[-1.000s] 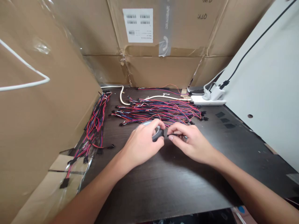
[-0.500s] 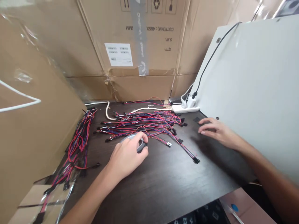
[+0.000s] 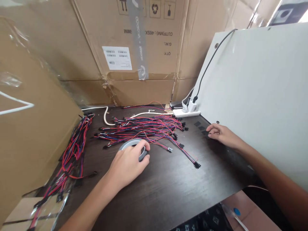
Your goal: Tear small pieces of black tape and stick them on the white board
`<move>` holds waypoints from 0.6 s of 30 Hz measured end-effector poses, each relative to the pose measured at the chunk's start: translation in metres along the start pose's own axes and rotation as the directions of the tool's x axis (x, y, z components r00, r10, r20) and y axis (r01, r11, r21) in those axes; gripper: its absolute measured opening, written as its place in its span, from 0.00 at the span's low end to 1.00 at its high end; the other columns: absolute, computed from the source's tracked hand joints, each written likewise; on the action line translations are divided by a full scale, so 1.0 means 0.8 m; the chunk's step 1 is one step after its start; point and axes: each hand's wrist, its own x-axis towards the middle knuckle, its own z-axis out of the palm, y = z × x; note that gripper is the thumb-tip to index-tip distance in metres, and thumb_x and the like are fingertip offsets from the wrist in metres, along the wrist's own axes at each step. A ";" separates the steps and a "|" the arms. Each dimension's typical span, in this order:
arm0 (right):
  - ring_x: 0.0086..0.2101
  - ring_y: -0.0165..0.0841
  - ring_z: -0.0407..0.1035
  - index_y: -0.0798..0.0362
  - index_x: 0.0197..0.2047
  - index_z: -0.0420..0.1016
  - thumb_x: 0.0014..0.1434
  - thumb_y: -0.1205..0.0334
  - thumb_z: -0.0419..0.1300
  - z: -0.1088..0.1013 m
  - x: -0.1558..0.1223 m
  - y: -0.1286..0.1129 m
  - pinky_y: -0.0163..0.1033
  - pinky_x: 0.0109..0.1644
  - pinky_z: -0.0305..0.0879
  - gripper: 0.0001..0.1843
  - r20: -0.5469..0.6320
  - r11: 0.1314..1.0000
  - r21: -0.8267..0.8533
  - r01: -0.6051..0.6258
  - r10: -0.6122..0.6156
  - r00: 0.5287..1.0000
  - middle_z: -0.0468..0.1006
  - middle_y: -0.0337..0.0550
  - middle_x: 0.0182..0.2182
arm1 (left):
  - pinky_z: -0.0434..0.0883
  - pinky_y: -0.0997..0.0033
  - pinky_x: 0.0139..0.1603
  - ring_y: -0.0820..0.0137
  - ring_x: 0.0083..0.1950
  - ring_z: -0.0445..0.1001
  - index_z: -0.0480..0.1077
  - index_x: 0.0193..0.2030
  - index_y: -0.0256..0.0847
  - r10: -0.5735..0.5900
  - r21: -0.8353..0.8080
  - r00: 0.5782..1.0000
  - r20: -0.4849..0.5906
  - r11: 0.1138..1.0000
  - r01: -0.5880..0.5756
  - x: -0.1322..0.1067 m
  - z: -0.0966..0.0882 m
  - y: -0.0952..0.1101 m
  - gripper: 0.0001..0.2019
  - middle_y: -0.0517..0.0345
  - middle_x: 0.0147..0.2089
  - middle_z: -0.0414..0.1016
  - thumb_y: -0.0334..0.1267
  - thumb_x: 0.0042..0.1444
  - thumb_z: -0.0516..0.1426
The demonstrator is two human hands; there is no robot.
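Your roll (image 3: 131, 142) sits at the near edge of the wires (image 3: 149, 128) on the dark table (image 3: 168, 192), a ring that shows pale grey along its far arc and darker at the end between your thumb and forefinger; you cover its near side, so whether it rests on the wood cannot be told. The patches (image 3: 197, 123), small, flat and black, lie in a slanting row to the right of the wires. Your left hand (image 3: 127, 163), nearer to you than the wires, grasps the roll, forefinger arched over the dark end and thumb just below it, a small gap left between the two tips. Your right hand (image 3: 222, 136), well to the right of the wires, has its fingers loosely curled and close together, the tips at the nearest of the patches; whether you have pinched it or merely touch it, you cannot tell from here. Your left forearm slants up from the near side toward the wires, back of the hand uppermost; your right forearm comes in from the near right, slanting toward the wires, fingers pointing at them and the hand low over the table
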 end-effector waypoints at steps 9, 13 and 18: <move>0.25 0.30 0.63 0.53 0.29 0.65 0.39 0.59 0.58 0.004 0.009 0.000 0.35 0.30 0.59 0.12 0.029 0.999 -0.003 -0.043 0.043 0.999 0.66 0.37 0.22 | 0.57 0.68 0.36 0.67 0.33 0.67 0.64 0.45 0.48 0.021 0.014 1.000 0.019 1.000 -0.021 0.003 0.002 -0.003 0.09 0.64 0.32 0.69 0.42 0.59 0.50; 0.25 0.29 0.62 0.52 0.29 0.64 0.39 0.58 0.57 0.004 0.010 0.001 0.35 0.29 0.59 0.12 0.053 0.999 -0.030 -0.029 0.031 0.998 0.66 0.37 0.22 | 0.57 0.68 0.35 0.67 0.32 0.67 0.64 0.46 0.48 0.028 0.019 0.999 0.026 0.999 -0.029 0.002 0.003 -0.004 0.09 0.64 0.33 0.69 0.41 0.59 0.49; 0.26 0.29 0.62 0.52 0.29 0.62 0.39 0.59 0.57 0.003 0.011 0.006 0.35 0.30 0.60 0.11 0.065 0.995 -0.101 -0.010 0.017 0.998 0.66 0.37 0.23 | 0.57 0.68 0.35 0.67 0.33 0.68 0.64 0.46 0.49 0.036 0.019 0.999 0.016 0.999 -0.036 0.001 0.005 -0.006 0.09 0.64 0.33 0.70 0.42 0.59 0.50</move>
